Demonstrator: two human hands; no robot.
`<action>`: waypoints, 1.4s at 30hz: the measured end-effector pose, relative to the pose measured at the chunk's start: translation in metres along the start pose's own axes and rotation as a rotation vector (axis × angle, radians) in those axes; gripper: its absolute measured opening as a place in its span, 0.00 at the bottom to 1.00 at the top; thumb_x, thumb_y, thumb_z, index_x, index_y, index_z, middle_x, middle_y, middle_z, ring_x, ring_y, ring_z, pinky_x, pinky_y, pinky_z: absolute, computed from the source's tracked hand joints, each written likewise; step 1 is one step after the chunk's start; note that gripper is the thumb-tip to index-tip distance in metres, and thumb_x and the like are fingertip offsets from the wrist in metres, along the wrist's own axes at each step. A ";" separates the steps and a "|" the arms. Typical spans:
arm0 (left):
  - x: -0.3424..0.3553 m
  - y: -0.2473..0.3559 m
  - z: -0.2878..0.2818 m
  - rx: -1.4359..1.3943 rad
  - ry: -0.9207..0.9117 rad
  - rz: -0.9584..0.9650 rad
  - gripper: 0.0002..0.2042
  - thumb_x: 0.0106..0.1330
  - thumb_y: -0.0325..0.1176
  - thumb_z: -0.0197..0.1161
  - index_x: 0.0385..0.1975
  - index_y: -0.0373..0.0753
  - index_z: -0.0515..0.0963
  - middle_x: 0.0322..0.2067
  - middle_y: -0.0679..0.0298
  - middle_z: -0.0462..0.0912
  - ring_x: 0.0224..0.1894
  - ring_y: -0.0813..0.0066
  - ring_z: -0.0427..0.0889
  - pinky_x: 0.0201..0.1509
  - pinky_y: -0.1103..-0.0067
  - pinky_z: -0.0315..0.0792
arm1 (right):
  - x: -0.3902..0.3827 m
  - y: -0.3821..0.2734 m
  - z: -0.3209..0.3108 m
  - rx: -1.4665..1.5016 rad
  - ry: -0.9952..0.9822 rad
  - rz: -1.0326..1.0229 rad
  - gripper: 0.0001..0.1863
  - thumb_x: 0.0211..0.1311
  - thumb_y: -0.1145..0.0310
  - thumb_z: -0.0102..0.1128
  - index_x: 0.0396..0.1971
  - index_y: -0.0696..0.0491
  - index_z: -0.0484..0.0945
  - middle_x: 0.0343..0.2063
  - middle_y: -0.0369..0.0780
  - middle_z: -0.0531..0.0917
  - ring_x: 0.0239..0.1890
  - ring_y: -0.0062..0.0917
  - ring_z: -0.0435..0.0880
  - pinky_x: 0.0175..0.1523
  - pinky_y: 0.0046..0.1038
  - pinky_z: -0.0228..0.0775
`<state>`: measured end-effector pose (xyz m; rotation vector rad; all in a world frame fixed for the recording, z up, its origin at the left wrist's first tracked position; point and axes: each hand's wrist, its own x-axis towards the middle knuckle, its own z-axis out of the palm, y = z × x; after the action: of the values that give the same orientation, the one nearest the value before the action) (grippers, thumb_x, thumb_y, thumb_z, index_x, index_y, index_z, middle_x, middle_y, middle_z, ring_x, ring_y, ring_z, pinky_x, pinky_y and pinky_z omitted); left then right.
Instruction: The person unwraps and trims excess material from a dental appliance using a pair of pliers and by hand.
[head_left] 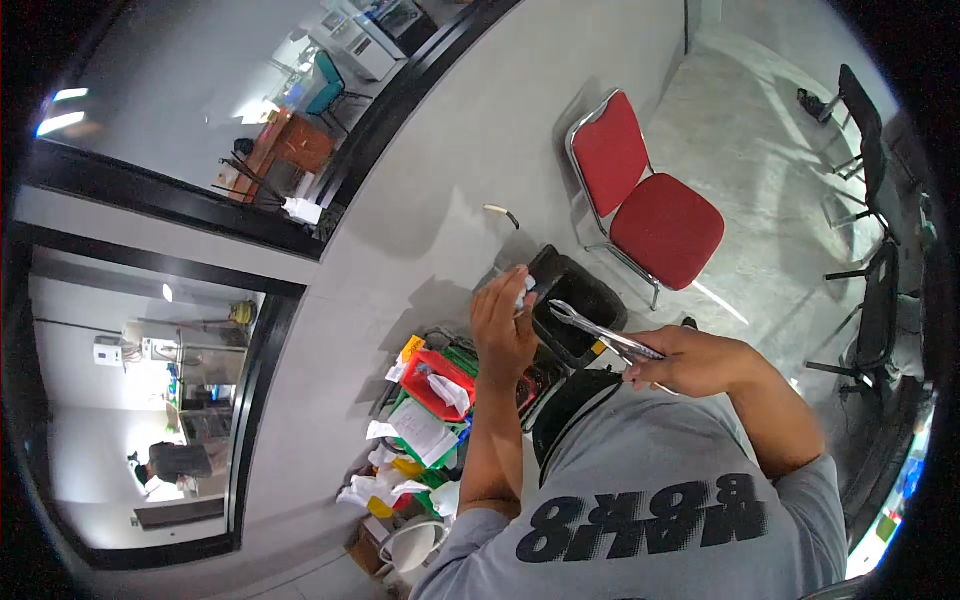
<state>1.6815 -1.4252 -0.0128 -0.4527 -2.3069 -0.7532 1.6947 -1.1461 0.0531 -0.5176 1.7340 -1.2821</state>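
Observation:
My right hand (685, 362) is closed around the handles of metal tongs (608, 337), whose tips point left over a black bin (592, 290). Opposite, my left hand (503, 318) is raised at the bin's left edge, its fingers curled around a small, pale, crumpled piece (526, 288). What that piece is made of cannot be made out. The tips of the tongs are apart from my left hand. Inside, the bin is dark, and its contents do not show.
A red chair (640, 190) with a metal frame stands beyond the bin. To the left are a red tray (437, 385), a green-edged tray with paper (424, 432), crumpled white pieces and a white bucket (412, 545). Dark chairs (872, 290) line the right. A person is behind the left window.

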 end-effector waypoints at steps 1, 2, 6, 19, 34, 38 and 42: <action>-0.002 0.001 -0.003 -0.099 0.004 -0.078 0.16 0.67 0.28 0.62 0.54 0.34 0.76 0.47 0.55 0.84 0.45 0.60 0.84 0.51 0.69 0.75 | -0.002 0.000 -0.001 0.061 -0.040 -0.042 0.29 0.69 0.64 0.55 0.68 0.51 0.64 0.32 0.39 0.81 0.34 0.22 0.76 0.41 0.27 0.69; -0.004 0.004 -0.004 -0.105 0.011 -0.069 0.16 0.67 0.28 0.62 0.54 0.34 0.76 0.47 0.55 0.84 0.45 0.60 0.84 0.51 0.69 0.75 | -0.006 -0.003 0.002 0.088 -0.022 -0.093 0.27 0.71 0.63 0.55 0.67 0.53 0.65 0.37 0.37 0.83 0.39 0.18 0.74 0.45 0.24 0.69; 0.001 0.017 0.007 -0.846 0.108 -0.322 0.17 0.69 0.29 0.62 0.54 0.30 0.76 0.52 0.51 0.82 0.52 0.64 0.82 0.58 0.70 0.74 | -0.015 -0.006 0.015 0.405 -0.100 -0.133 0.28 0.73 0.63 0.54 0.69 0.56 0.63 0.53 0.39 0.80 0.52 0.19 0.73 0.59 0.22 0.65; 0.023 0.053 0.031 -1.357 0.106 -0.156 0.20 0.66 0.31 0.66 0.53 0.23 0.75 0.52 0.44 0.80 0.54 0.56 0.81 0.62 0.65 0.71 | -0.053 -0.014 0.059 0.883 0.156 -0.173 0.26 0.71 0.72 0.53 0.68 0.58 0.65 0.44 0.45 0.81 0.42 0.27 0.82 0.45 0.29 0.77; 0.007 0.123 0.020 -0.312 0.230 0.469 0.12 0.70 0.29 0.57 0.49 0.32 0.77 0.47 0.50 0.83 0.51 0.52 0.82 0.56 0.62 0.75 | -0.135 0.020 0.101 1.131 0.160 -0.193 0.26 0.68 0.77 0.51 0.67 0.56 0.66 0.34 0.42 0.78 0.33 0.25 0.77 0.35 0.27 0.70; -0.020 0.166 0.012 -0.452 0.129 0.369 0.12 0.69 0.30 0.59 0.48 0.31 0.77 0.47 0.50 0.83 0.50 0.53 0.82 0.57 0.63 0.75 | -0.181 0.035 0.124 1.064 0.155 -0.236 0.30 0.65 0.77 0.52 0.68 0.59 0.62 0.33 0.41 0.75 0.34 0.24 0.74 0.38 0.25 0.69; -0.040 0.212 -0.001 -0.700 -0.048 0.329 0.11 0.69 0.30 0.61 0.45 0.30 0.78 0.45 0.48 0.84 0.49 0.53 0.83 0.55 0.65 0.76 | -0.229 0.071 0.151 1.098 0.157 -0.292 0.28 0.65 0.80 0.52 0.67 0.57 0.65 0.34 0.39 0.77 0.33 0.22 0.75 0.35 0.24 0.70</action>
<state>1.8161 -1.2659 0.0439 -1.1337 -1.8799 -1.3752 1.9514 -1.0274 0.0716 -0.0062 0.8338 -2.2576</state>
